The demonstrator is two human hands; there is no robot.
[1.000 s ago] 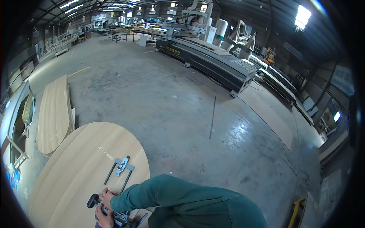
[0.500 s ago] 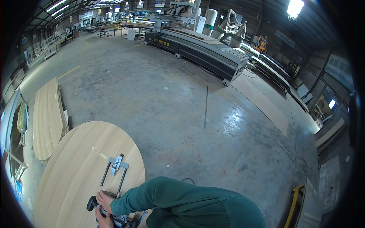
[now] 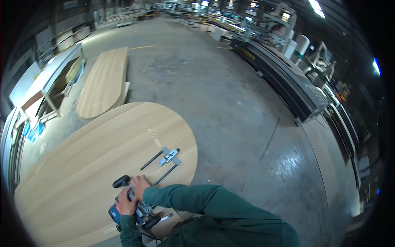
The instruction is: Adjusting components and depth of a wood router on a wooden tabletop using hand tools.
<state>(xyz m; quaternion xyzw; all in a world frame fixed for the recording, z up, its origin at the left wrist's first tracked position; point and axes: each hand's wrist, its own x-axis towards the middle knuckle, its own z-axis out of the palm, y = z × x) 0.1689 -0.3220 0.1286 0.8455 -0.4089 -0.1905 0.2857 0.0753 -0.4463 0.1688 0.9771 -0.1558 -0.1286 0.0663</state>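
Observation:
A router [image 3: 144, 212] with a blue body and black handles lies on its side on a large rounded wooden panel [image 3: 74, 173]. My left hand [image 3: 126, 201] is closed over the router's middle. Beside it, my right hand [image 3: 140, 186] grips the router near one black knob, its arm crossing from the right; the fingertips are partly hidden. Just beyond the right hand, a metal edge guide [image 3: 168, 157] with two dark rods lies flat on the panel. I cannot tell whether its nearer rod touches the router.
A stack of long, round-ended wooden panels [image 3: 105, 84] lies beyond the work panel at the left. Further left stands a pale-topped table [image 3: 53, 70]. A long dark machine [image 3: 275, 78] runs along the far right, with a thin board [image 3: 323, 156] on the concrete floor near it.
The view has swung left, so the panel and hands appear further right and more of the router shows. Both hands stay on the router; the edge guide remains on the panel.

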